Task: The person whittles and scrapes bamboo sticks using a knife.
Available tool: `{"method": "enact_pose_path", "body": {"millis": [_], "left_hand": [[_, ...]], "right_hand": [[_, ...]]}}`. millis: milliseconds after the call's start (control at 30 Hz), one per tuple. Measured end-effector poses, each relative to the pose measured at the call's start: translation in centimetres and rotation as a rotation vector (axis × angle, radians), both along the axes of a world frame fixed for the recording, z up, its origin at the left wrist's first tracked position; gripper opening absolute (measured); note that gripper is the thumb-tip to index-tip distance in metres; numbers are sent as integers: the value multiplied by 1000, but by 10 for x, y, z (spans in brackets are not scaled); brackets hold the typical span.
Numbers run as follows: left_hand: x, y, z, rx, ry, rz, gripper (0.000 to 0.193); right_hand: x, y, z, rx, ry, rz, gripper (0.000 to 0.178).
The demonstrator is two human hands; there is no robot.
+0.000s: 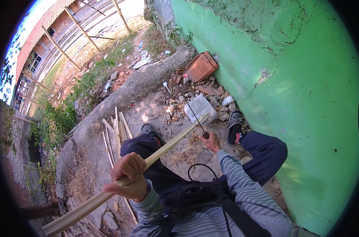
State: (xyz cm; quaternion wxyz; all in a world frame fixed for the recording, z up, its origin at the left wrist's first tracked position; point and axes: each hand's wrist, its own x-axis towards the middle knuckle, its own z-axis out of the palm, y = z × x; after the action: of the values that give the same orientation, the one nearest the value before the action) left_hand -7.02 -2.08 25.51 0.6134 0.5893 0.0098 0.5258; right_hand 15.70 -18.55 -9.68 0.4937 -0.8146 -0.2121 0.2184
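Note:
My left hand [129,177] is wrapped round a long pale bamboo strip [169,144]. The strip slants from the lower left, over my left leg, up to a whitish block [201,109] on the ground, where its far end lies over the block. In my right hand [212,142] is a knife [195,115], gripped by its dark handle. Its thin dark blade points up and away, crossing near the strip's far end; whether blade and strip touch, I cannot tell.
More split bamboo pieces [117,132] lie beside my left shoe. A green wall [306,98] rises close on my right. Ahead are rubble, an orange-brown planter [202,67] and a low curved concrete edge [124,93]. Green plants [57,122] grow at left.

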Motion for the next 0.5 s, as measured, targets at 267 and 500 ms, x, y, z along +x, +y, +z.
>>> {"method": "enact_pose_path", "body": {"millis": [267,500], "left_hand": [[-2,-5,-2,-175,-114,57,73],[25,-5,2,-23,-249,410,80]], "right_hand": [[-33,7,141,136,18,329,39],[-41,-5,236,338,236,587,35]]}}
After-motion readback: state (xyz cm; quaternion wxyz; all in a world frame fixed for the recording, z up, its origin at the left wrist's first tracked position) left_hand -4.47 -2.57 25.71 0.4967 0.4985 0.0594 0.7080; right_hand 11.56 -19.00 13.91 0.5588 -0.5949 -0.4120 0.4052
